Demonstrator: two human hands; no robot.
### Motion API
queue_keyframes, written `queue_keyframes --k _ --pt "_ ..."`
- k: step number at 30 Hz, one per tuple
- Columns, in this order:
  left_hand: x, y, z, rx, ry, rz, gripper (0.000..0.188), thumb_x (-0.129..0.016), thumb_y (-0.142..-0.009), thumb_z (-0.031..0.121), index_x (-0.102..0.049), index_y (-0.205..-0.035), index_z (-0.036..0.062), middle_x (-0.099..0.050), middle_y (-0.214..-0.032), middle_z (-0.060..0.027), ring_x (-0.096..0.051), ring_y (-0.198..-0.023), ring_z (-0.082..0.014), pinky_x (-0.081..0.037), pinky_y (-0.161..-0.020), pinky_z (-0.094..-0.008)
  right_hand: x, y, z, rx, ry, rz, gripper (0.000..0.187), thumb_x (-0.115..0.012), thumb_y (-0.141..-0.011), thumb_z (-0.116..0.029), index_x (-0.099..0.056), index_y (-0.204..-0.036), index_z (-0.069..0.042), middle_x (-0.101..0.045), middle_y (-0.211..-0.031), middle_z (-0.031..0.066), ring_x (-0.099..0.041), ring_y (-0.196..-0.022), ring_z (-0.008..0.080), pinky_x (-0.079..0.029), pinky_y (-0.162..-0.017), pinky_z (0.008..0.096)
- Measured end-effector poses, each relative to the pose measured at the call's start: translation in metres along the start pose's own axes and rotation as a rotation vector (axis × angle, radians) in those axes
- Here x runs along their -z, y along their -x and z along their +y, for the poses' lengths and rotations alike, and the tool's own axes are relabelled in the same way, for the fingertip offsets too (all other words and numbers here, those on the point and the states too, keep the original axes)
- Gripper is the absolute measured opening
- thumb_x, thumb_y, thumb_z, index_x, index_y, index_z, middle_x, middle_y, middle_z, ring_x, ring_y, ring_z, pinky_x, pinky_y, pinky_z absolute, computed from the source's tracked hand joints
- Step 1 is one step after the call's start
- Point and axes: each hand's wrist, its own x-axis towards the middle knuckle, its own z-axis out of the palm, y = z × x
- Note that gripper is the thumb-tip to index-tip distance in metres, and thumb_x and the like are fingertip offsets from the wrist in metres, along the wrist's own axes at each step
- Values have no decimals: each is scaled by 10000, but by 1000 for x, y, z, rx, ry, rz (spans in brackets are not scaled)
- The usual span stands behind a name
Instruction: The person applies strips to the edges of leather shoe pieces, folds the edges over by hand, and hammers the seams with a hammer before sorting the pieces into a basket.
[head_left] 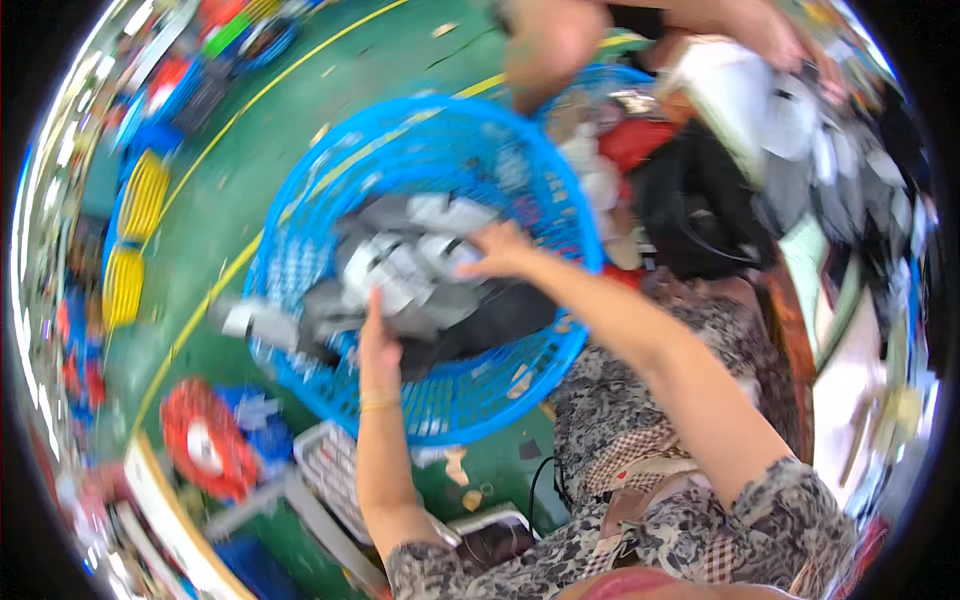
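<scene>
A large blue plastic basket point(455, 425) stands in front of me, holding a loose heap of grey, white and black cloth pieces point(400, 275) that look like banded socks. At the near side of the heap is my left hand point(380, 345), open with its fingers stretched out. My right hand point(503, 250) reaches over the basket to the heap's right side, its fingers apart. Both hands are at the pieces, though blur hides whether they touch. One grey and white piece point(258, 323) hangs over the basket's left rim.
A co-worker's arm point(785, 40) reaches over more grey and white pieces point(835, 160) at the right. Beside the basket lie a black bag-like item point(700, 200) and a second blue basket point(600, 75). Red bundle point(208, 440), grey crate point(330, 470) and yellow baskets point(135, 240) stand left.
</scene>
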Motion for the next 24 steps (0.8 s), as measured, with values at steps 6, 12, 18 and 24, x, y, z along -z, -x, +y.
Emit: queue_keyframes --k 6,12,18,24 --pt "-20 6 7 -55 91 -52 503 -665 -882 344 -535 -1305 107 -582 -1278 -71 -551 -1171 -258 -441 -994 -448 -15 26 -48 -131 -401 -12 1192 -799 -553 -564 -236 -1456 -28 -417 -1378 261 -480 -1221 427 -434 -1004 439" --pt "-49 27 31 -113 66 -22 396 -643 -892 240 -557 -1221 38 -616 -1186 -83 -591 -1089 -236 -476 -946 -408 16 63 -40 -84 -857 17 1088 -861 -572 -382 -308 -1411 37 -496 -1324 246 -489 -1229 343 -385 -1040 382" --pt "-75 78 79 -336 -11 -60 375 -625 -892 239 -570 -1186 14 -614 -1182 -83 -587 -1080 -222 -456 -961 -375 36 119 -66 0 -1183 311 858 -817 -675 -202 -371 -1375 12 -527 -1301 190 -498 -1213 295 -392 -1026 369" --pt "-91 145 111 -1403 -962 -199 833 -472 -899 620 -330 -1383 -43 -393 -1398 -198 -411 -1290 -323 -318 -1085 -467 90 209 -98 339 -1242 673 749 -742 -785 -123 -316 -1377 46 -545 -1235 241 -556 -1133 296 -430 -968 378"
